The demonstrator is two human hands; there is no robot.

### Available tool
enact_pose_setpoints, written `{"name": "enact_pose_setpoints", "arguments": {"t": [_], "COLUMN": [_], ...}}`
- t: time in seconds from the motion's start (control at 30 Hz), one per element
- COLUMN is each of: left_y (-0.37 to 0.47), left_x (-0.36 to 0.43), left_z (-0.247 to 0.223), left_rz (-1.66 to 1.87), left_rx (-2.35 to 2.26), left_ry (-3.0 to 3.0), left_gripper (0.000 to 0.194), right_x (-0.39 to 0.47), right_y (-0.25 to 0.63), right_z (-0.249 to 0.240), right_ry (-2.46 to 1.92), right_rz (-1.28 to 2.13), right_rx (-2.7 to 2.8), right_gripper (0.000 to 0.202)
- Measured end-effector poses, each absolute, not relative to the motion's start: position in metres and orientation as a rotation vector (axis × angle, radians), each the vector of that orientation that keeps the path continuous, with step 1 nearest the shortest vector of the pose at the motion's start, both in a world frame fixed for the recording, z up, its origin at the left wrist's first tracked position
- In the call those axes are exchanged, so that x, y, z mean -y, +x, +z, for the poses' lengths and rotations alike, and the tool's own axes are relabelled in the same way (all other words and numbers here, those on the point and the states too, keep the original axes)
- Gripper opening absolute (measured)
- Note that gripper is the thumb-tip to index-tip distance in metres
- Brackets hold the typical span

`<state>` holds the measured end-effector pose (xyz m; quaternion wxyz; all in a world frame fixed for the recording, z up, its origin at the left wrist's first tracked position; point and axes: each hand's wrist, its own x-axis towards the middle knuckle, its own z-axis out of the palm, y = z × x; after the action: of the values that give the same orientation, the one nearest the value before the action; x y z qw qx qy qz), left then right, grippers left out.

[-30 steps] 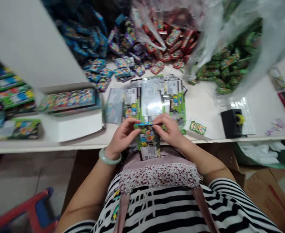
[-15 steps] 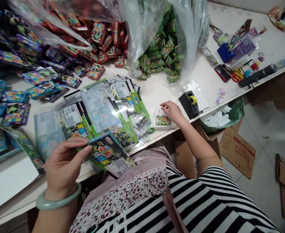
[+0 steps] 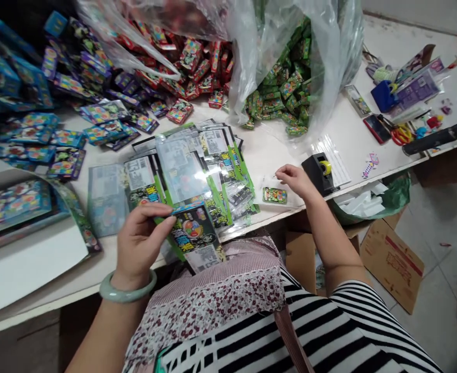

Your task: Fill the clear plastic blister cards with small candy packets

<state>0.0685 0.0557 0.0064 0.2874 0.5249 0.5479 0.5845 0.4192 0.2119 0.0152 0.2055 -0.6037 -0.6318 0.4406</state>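
Note:
My left hand, with a pale green bangle on its wrist, pinches the upper left edge of a printed packet, black with a blue top edge. The packet tilts over the table's front edge. My right hand is over the table just left of a black tape dispenser with a yellow core. Its fingers are drawn together; what they hold, if anything, is too small to make out. Just below them lies a small green box on clear plastic. Between my hands are overlapping printed packets in clear sleeves.
Heaps of small purple boxes, red boxes and green boxes line the back, partly in clear plastic bags. An open carton stands at left. Scissors lie at right. A green bag hangs below the edge.
The whole view has shifted, so the table and both hands appear further right. My left hand still grips the packet, and my right hand stays near the small green box.

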Motion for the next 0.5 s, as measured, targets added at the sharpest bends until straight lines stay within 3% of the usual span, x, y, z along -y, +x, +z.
{"name": "enact_pose_setpoints", "arguments": {"t": [0.13, 0.23, 0.5], "left_y": [0.079, 0.083, 0.076], "left_x": [-0.058, -0.055, -0.044], "left_z": [0.013, 0.015, 0.013], "left_rz": [1.553, 1.543, 1.544], "left_rx": [-1.429, -1.457, -1.418], "left_ry": [1.44, 1.466, 1.421], "left_gripper": [0.018, 0.016, 0.02], "right_x": [-0.191, -0.179, -0.179], "right_y": [0.355, 0.293, 0.223], "right_z": [0.073, 0.097, 0.096], "right_ry": [-0.95, -0.56, -0.808], "right_rz": [1.507, 1.498, 1.575], "right_rx": [2.021, 2.276, 2.607], "right_gripper": [0.022, 0.018, 0.017]}}
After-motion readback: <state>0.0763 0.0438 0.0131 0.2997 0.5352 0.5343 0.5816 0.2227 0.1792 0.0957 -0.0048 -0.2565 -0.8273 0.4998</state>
